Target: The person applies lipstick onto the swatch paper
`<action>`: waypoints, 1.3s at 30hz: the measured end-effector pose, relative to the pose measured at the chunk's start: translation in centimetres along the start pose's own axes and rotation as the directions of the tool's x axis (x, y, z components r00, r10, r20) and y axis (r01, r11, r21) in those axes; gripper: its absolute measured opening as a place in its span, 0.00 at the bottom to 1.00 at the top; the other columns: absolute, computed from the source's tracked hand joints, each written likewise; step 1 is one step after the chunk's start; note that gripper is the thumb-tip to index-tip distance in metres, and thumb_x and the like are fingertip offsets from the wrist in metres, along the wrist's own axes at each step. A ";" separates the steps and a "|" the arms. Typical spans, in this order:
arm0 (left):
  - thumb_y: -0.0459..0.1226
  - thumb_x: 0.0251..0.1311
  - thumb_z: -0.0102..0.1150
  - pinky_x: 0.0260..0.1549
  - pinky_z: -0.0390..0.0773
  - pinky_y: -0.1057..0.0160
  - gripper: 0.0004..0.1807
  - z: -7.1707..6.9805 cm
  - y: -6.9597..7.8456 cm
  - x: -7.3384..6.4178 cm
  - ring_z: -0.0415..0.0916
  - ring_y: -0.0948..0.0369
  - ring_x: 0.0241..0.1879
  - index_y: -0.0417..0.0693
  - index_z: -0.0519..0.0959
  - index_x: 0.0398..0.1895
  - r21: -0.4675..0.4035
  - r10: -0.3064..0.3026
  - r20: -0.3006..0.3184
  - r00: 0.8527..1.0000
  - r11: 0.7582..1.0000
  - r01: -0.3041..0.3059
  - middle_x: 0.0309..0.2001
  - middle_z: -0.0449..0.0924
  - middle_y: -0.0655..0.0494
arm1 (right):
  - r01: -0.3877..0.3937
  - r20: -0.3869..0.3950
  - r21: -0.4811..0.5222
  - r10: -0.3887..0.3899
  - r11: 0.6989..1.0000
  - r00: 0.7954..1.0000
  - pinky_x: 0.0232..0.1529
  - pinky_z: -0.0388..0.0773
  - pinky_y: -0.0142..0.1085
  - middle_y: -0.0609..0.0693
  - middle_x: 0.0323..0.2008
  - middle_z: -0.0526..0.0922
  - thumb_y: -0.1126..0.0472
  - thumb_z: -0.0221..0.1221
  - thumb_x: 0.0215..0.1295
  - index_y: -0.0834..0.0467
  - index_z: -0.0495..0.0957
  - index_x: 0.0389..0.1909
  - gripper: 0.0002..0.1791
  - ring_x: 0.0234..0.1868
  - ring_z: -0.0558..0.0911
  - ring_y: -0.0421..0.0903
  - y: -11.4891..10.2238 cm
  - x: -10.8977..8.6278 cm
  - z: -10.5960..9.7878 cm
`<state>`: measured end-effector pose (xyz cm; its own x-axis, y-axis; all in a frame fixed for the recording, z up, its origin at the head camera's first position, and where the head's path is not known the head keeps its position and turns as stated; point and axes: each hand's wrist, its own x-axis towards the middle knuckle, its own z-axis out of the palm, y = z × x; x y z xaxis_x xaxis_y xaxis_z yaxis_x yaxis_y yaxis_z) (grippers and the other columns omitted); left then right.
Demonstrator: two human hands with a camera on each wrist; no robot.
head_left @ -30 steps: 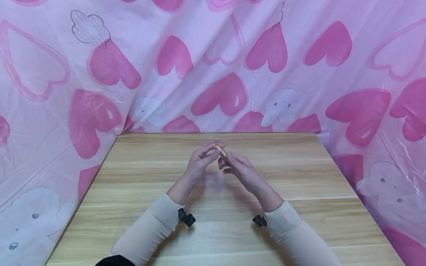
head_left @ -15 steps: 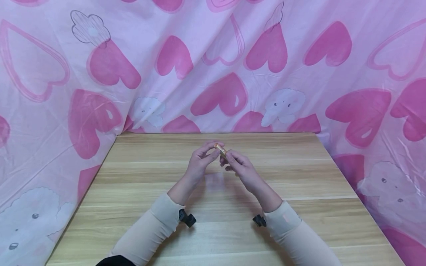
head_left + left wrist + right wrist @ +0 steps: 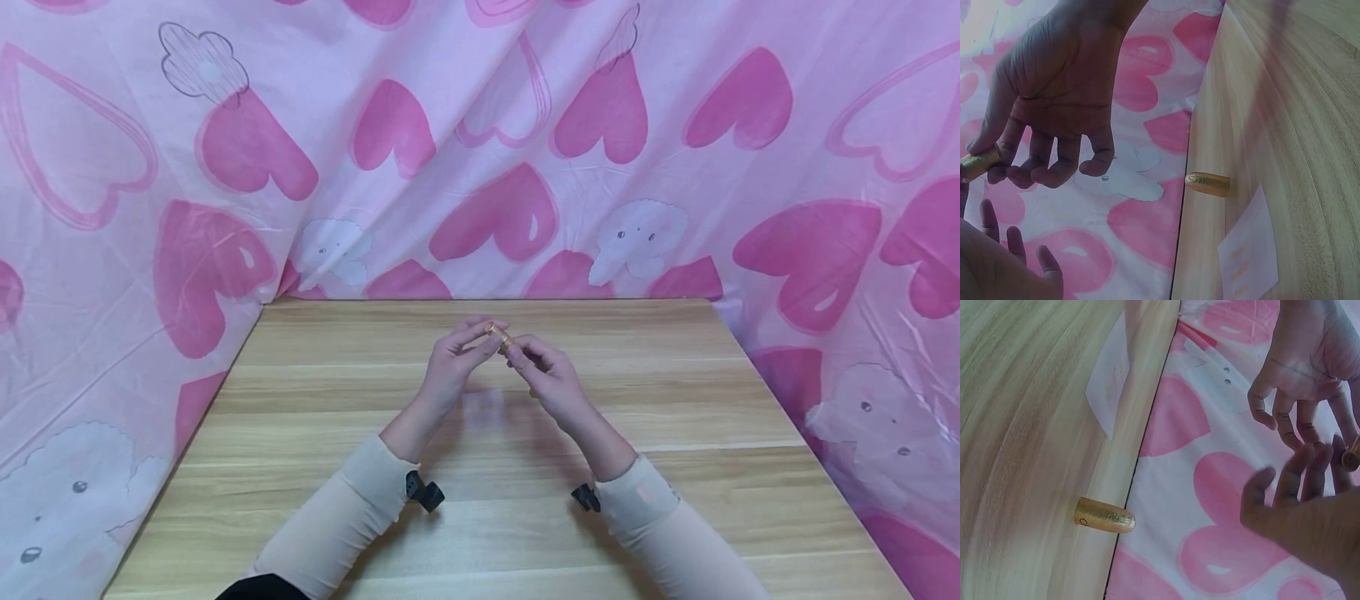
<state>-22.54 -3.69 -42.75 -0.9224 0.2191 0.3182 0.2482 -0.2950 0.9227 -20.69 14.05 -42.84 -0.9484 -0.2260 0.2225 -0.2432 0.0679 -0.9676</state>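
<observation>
A gold lipstick tube point(image 3: 498, 336) is held tilted above the table between both hands, its upper end leaning left. My left hand point(image 3: 450, 362) pinches its upper part between thumb and fingers, the other fingers loosely bent in the left wrist view. At the lower end, my right hand point(image 3: 551, 379) grips the tube with thumb and forefinger. Below the hands, a gold bullet-shaped cap point(image 3: 1208, 184) stands on the table; the right wrist view shows a small dark mark near the base of this cap point(image 3: 1105, 515).
A small white sheet point(image 3: 483, 408) lies on the wooden table point(image 3: 337, 467), nearer the body than the cap; orange streaks mark this sheet point(image 3: 1249, 250). Behind the table's far edge hangs a pink heart-patterned cloth point(image 3: 495, 208). Black wrist cameras point(image 3: 425, 492) sit by the sleeves.
My right hand's fingers have shifted around the tube's lower end and its thumb has moved slightly. Orange at the tube's upper end showed more earlier. My left hand has hardly moved.
</observation>
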 end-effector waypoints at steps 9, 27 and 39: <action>0.41 0.67 0.63 0.65 0.67 0.46 0.20 0.1 -0.2 0.2 0.63 0.57 0.68 0.43 0.81 0.60 0.037 -0.057 0.016 0.998 0.998 0.057 0.64 0.73 0.49 | 0.052 -0.106 -0.028 -0.055 0.998 0.993 0.25 0.72 0.30 0.48 0.41 0.80 0.60 0.59 0.73 0.62 0.82 0.50 0.11 0.34 0.76 0.42 0.0 -0.1 -0.3; 0.46 0.70 0.58 0.50 0.71 0.53 0.22 2.4 -6.9 1.1 0.70 0.56 0.56 0.63 0.77 0.66 0.920 -0.297 0.388 0.872 0.185 -0.347 0.61 0.78 0.59 | 0.067 -0.248 0.029 -0.058 0.997 0.967 0.44 0.73 0.32 0.47 0.39 0.81 0.58 0.58 0.75 0.69 0.79 0.49 0.16 0.42 0.76 0.43 0.7 -0.1 -2.4; 0.37 0.65 0.64 0.45 0.76 0.60 0.08 2.5 -7.3 1.5 0.77 0.60 0.40 0.53 0.86 0.45 0.898 -0.241 0.416 0.877 0.260 -0.354 0.40 0.86 0.62 | 0.045 -0.221 -0.002 -0.044 0.999 0.974 0.55 0.72 0.38 0.50 0.42 0.83 0.54 0.60 0.73 0.65 0.83 0.46 0.16 0.52 0.76 0.46 1.5 -0.4 -3.2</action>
<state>-25.02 1.11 -48.44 -0.7457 0.6499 0.1469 0.6573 0.6812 0.3223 -21.33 17.33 -43.96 -0.9582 -0.0082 0.2858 -0.2858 0.0596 -0.9564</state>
